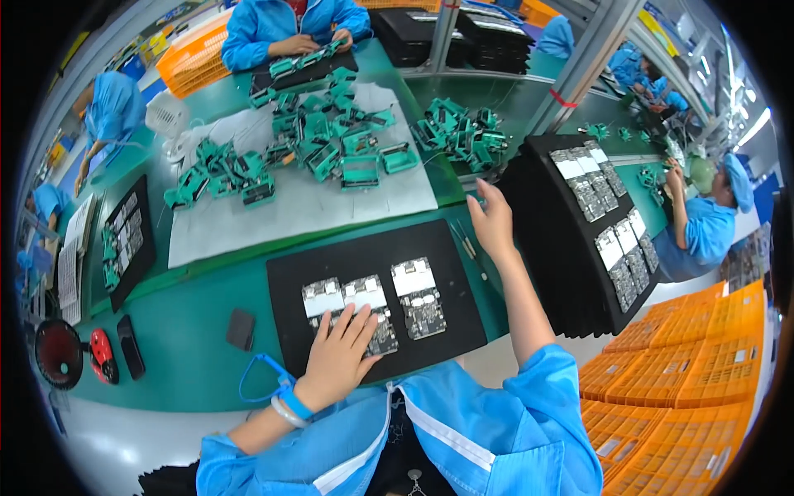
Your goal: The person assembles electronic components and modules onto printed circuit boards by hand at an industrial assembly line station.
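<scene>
My left hand [335, 354] lies with its fingers spread over two circuit boards [364, 291], partly covering them. Beside them on the black foam mat [455, 281] is a third circuit board [423, 312], dark with a white panel at its top. My right hand [495, 219] is raised past the mat's far right corner, fingers apart and nothing in it. Just below that hand, a thin pen-like tool [468, 246] rests on the green bench. To its right stands a tall stack of black foam mats [525, 223], topped by rows of similar boards [620, 256].
Green frames [360, 169] are heaped on a white sheet [223, 236], with another green pile [463, 136] beside it. A phone [130, 345], a red-and-black object [102, 355] and a small fan [59, 354] lie left. Orange crates [662, 388] stand lower right. A co-worker [285, 33] works opposite.
</scene>
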`<state>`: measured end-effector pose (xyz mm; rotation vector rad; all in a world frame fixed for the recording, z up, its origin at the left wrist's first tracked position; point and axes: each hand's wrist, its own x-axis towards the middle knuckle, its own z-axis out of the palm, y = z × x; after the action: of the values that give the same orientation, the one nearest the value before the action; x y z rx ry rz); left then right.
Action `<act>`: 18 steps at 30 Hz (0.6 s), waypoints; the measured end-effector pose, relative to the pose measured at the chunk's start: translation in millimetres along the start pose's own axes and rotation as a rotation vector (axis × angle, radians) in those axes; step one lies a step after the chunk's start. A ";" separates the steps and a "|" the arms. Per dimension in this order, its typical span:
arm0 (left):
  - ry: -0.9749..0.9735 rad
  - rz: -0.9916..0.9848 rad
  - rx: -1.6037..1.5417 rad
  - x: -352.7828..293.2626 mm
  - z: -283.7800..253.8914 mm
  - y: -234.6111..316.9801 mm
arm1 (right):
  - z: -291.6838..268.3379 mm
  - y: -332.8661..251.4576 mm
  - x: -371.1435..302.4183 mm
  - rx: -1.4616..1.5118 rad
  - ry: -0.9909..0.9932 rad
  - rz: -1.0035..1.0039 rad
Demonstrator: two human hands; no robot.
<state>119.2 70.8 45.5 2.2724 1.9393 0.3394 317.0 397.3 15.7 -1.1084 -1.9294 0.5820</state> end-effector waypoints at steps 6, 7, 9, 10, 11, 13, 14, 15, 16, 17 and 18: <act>0.043 -0.001 -0.085 4.5 13.7 2.5 | 41.2 32.3 129.9 -0.281 0.154 -0.067; 0.048 -0.005 -0.083 1.9 14.8 1.5 | 47.5 27.3 145.1 -0.298 0.121 -0.010; 0.056 -0.016 -0.071 -2.9 18.1 -2.0 | 58.7 18.3 168.9 -0.359 -0.147 0.209; 0.056 -0.001 -0.077 0.2 18.2 -1.7 | 50.7 24.3 181.9 -0.415 -0.257 0.278; 0.056 0.014 -0.084 3.4 17.7 -1.0 | 49.2 44.9 198.6 -0.437 -0.316 0.264; 0.065 -0.004 -0.071 1.5 17.7 -2.8 | 53.3 32.7 220.0 -0.488 -0.463 0.312; 0.072 -0.010 -0.067 0.2 18.9 -3.9 | 58.0 25.9 227.0 -0.470 -0.481 0.345; 0.068 -0.023 -0.060 -1.9 21.5 -4.5 | 63.1 15.0 232.0 -0.515 -0.549 0.375; 0.078 -0.028 -0.054 -3.9 22.8 -5.4 | 67.5 4.0 235.7 -0.561 -0.616 0.403; 0.089 -0.035 -0.047 -5.2 23.4 -6.1 | 70.1 -6.4 237.5 -0.588 -0.645 0.387; 0.100 -0.022 -0.051 -3.5 23.4 -4.6 | 62.9 -1.3 242.4 -0.671 -0.669 0.354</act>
<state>120.3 69.1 21.5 2.2412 1.9764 0.5038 196.5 606.0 83.9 -1.8796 -2.6306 0.5456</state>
